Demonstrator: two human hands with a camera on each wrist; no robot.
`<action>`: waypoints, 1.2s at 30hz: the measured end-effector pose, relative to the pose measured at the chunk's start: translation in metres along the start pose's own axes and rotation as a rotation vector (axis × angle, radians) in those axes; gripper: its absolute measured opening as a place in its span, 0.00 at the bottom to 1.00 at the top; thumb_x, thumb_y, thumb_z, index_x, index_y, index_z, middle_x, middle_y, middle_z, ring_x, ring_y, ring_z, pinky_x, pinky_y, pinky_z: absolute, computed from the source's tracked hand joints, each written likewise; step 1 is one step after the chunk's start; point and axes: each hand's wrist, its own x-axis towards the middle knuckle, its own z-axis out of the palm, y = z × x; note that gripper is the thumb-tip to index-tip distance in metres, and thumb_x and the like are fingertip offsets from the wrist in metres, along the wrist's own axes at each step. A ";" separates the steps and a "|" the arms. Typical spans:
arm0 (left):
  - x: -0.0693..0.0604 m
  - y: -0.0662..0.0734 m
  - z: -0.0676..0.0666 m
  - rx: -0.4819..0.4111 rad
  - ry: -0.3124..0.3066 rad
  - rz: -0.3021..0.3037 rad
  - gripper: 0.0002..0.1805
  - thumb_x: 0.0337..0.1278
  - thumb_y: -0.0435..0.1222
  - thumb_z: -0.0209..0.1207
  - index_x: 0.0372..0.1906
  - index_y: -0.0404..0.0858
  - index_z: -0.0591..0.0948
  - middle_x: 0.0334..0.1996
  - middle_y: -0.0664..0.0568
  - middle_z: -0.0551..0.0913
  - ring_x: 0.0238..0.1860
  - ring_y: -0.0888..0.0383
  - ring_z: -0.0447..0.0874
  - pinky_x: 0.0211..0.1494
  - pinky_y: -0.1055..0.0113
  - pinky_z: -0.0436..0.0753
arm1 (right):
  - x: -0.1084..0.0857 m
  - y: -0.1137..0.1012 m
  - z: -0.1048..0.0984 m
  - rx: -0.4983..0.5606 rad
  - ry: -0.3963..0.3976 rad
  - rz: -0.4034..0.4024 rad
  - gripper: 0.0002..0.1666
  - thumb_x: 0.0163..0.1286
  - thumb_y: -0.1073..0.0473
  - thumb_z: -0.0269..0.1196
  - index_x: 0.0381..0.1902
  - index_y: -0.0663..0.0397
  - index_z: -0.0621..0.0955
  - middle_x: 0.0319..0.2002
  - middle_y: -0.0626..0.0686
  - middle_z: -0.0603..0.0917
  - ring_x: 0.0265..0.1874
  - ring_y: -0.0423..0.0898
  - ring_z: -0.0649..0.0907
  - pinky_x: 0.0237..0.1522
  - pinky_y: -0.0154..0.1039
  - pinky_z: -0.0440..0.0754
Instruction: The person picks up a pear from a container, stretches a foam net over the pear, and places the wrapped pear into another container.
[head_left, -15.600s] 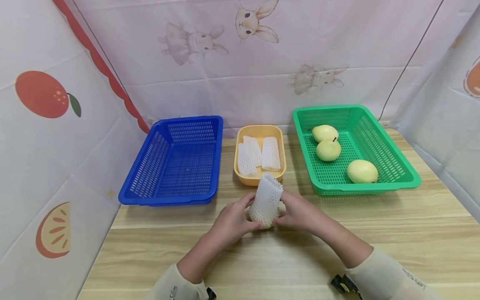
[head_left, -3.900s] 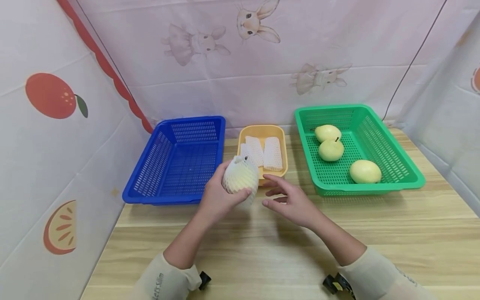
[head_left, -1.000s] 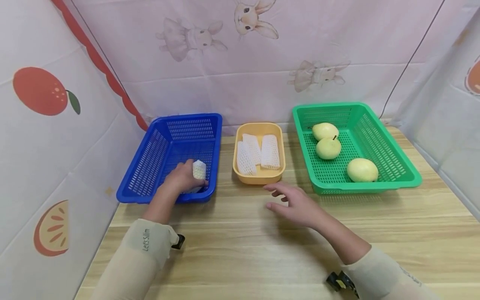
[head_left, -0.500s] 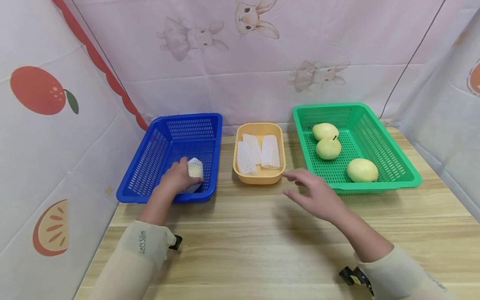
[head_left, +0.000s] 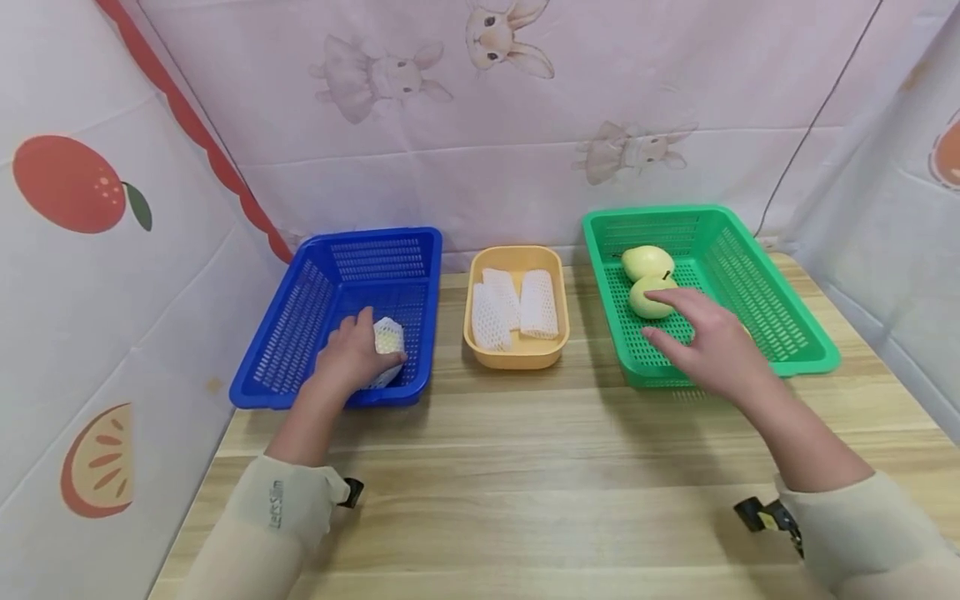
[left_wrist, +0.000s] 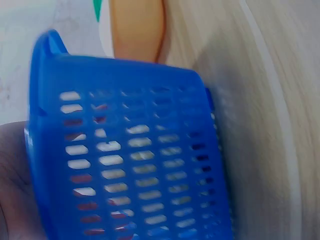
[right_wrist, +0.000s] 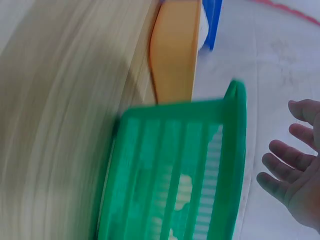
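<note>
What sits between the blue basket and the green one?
In the head view, a small yellow tray holding three white foam sleeves sits between the blue basket and the green basket, with table showing on either side.

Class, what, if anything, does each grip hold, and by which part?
Left grip: the rounded pale-yellow pear in white foam netting, held around its side. Right grip: nothing.

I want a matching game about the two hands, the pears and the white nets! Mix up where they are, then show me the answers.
Column one:
1. Left hand
2. Right hand
3. Loose nets
4. Bare pears

Column two:
A. In the yellow box
B. Holding the wrapped pear
C. Lying in the green basket
D. Open, holding nothing

Pairs: 1-B, 2-D, 3-A, 4-C
</note>
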 end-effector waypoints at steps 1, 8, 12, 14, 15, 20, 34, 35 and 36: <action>-0.002 0.003 -0.001 0.002 0.013 0.011 0.56 0.58 0.56 0.63 0.77 0.34 0.45 0.73 0.28 0.54 0.71 0.29 0.54 0.66 0.29 0.61 | -0.001 0.004 -0.003 -0.011 -0.006 0.020 0.29 0.63 0.60 0.69 0.62 0.55 0.77 0.58 0.61 0.79 0.59 0.60 0.77 0.54 0.61 0.76; -0.018 0.025 -0.003 -0.037 0.129 0.082 0.46 0.63 0.52 0.60 0.77 0.38 0.51 0.74 0.34 0.56 0.72 0.33 0.55 0.65 0.29 0.62 | -0.001 0.031 -0.018 -0.080 -0.071 0.144 0.32 0.66 0.55 0.67 0.65 0.58 0.74 0.62 0.66 0.75 0.63 0.65 0.71 0.59 0.66 0.70; -0.026 0.036 0.001 -0.069 0.196 0.162 0.41 0.65 0.50 0.59 0.76 0.40 0.57 0.73 0.37 0.59 0.72 0.36 0.57 0.65 0.31 0.64 | 0.001 0.049 -0.024 -0.120 -0.141 0.211 0.34 0.69 0.50 0.64 0.67 0.60 0.70 0.65 0.68 0.71 0.65 0.68 0.67 0.62 0.68 0.65; -0.029 0.040 0.005 -0.079 0.229 0.225 0.39 0.65 0.49 0.59 0.75 0.39 0.60 0.73 0.37 0.61 0.72 0.37 0.58 0.67 0.34 0.64 | 0.002 0.058 -0.026 -0.137 -0.175 0.239 0.36 0.70 0.47 0.62 0.68 0.60 0.69 0.66 0.69 0.69 0.66 0.68 0.66 0.62 0.69 0.64; -0.031 0.042 0.007 -0.087 0.249 0.263 0.38 0.64 0.48 0.60 0.74 0.39 0.62 0.72 0.37 0.62 0.72 0.37 0.59 0.68 0.35 0.65 | 0.002 0.062 -0.027 -0.144 -0.192 0.255 0.37 0.70 0.45 0.62 0.69 0.60 0.68 0.67 0.69 0.68 0.66 0.69 0.65 0.63 0.69 0.63; -0.035 0.054 0.019 -0.137 0.322 0.464 0.35 0.62 0.45 0.63 0.70 0.36 0.67 0.69 0.37 0.66 0.71 0.39 0.61 0.73 0.43 0.62 | 0.002 0.080 -0.032 -0.168 -0.255 0.307 0.41 0.70 0.43 0.61 0.70 0.63 0.66 0.68 0.71 0.65 0.68 0.70 0.62 0.64 0.70 0.61; -0.050 0.087 0.043 -0.171 0.374 0.686 0.29 0.61 0.42 0.64 0.66 0.39 0.72 0.67 0.43 0.70 0.70 0.47 0.65 0.75 0.48 0.61 | 0.010 0.107 -0.037 -0.183 -0.468 0.398 0.52 0.63 0.45 0.68 0.73 0.67 0.58 0.68 0.77 0.59 0.67 0.76 0.56 0.63 0.75 0.56; -0.051 0.089 0.045 -0.179 0.379 0.700 0.29 0.61 0.42 0.64 0.65 0.39 0.72 0.67 0.43 0.70 0.69 0.46 0.65 0.74 0.48 0.62 | 0.011 0.109 -0.037 -0.184 -0.477 0.402 0.52 0.62 0.45 0.69 0.73 0.67 0.58 0.68 0.78 0.59 0.67 0.76 0.56 0.63 0.74 0.56; -0.052 0.091 0.046 -0.186 0.383 0.716 0.29 0.61 0.42 0.65 0.65 0.39 0.73 0.66 0.43 0.70 0.69 0.46 0.65 0.74 0.47 0.62 | 0.010 0.111 -0.036 -0.183 -0.486 0.405 0.53 0.61 0.46 0.69 0.73 0.67 0.59 0.68 0.78 0.59 0.67 0.77 0.56 0.63 0.75 0.56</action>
